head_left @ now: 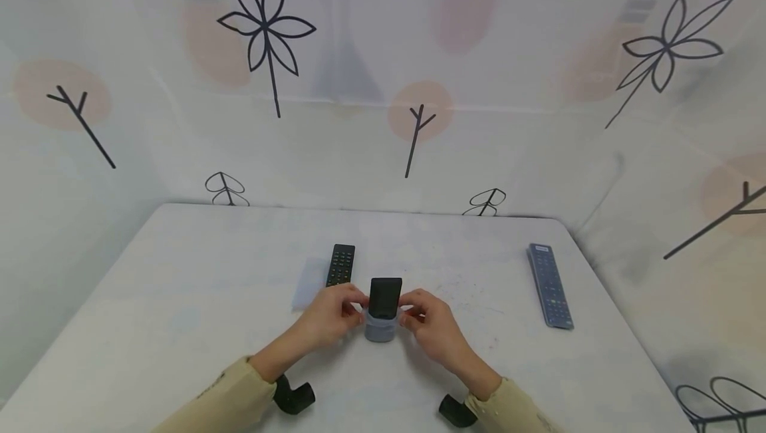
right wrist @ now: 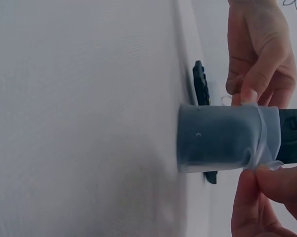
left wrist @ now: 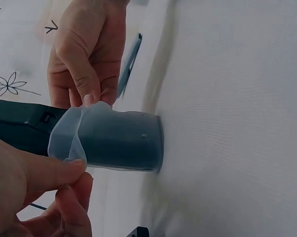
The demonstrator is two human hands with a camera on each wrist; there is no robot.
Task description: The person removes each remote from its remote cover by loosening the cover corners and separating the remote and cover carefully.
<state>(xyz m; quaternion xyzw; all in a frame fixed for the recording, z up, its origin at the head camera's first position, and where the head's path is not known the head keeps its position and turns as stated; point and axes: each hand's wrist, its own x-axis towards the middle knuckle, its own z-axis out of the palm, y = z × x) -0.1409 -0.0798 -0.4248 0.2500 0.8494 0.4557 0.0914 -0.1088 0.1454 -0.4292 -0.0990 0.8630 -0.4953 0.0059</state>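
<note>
While L hand (head_left: pixel 330 315) & R hand (head_left: pixel 438 330) pinch rim of clr sleeve (head_left: pixel 380 332), blk remote (head_left: pixel 385 297) stands upright inside. Blue-grey remote (head_left: pixel 550 287) lies nr R edge of table (head_left: pixel 179 313).

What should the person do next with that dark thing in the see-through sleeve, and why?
Probably pull the folded rim of the see-through sleeve gently up along the dark device. The sleeve covers only the lower part, the top is bare, and the left grip and right grip pinch that rim on opposite sides.
</note>
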